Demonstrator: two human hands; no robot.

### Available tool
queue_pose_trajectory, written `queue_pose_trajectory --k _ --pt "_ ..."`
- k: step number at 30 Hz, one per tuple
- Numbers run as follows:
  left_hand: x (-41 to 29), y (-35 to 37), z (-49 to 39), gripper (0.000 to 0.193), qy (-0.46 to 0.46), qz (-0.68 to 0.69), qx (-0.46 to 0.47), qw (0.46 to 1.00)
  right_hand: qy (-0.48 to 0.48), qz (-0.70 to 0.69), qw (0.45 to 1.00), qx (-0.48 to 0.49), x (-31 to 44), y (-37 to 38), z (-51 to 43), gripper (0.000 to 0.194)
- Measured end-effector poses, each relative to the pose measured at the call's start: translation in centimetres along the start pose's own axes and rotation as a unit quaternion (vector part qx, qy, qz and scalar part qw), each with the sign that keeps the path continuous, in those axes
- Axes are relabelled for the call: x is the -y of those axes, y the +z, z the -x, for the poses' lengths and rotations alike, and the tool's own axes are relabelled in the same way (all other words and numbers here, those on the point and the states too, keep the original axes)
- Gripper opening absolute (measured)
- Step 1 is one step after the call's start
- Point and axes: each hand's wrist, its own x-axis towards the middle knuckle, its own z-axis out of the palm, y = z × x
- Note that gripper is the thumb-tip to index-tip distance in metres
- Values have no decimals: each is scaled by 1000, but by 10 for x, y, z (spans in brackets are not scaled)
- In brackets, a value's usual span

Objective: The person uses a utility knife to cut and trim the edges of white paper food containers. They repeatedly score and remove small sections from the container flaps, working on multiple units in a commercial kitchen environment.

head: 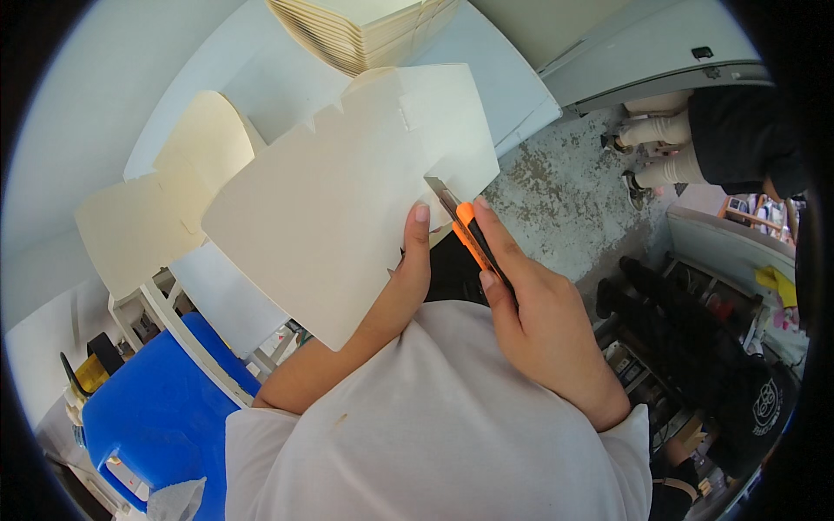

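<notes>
My left hand (414,254) holds a large cream cardboard sheet (326,195) by its near edge, thumb on top and the other fingers hidden beneath. The sheet has notches along its far edge and a small slot at the upper right. My right hand (541,306) grips an orange and black utility knife (470,231). Its bare blade (438,187) points away from me, and the tip appears to lie at the sheet's right part, just beyond my left thumb. Whether the blade cuts in cannot be told.
A stack of cream cardboard (371,39) stands on the white table (267,71). Another notched sheet (169,189) lies at the left. A blue plastic chair (156,417) is beside me. Two people (743,137), (704,338) stand on the worn floor (554,189) near shelves at right.
</notes>
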Motion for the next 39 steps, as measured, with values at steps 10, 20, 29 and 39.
queue_pose_trajectory --k 10,20,29,39 --pt "-15 -11 1 34 57 -78 -6 995 8 45 999 1 2 5 2 65" --pt "-20 -12 4 36 40 -95 -7 995 69 24 997 27 6 2 6 58" --pt "7 2 2 40 -26 8 -28 999 55 -159 986 -4 8 -40 23 56" --pt "-2 -2 1 52 -129 235 25 963 83 -362 917 -144 -34 -28 18 55"
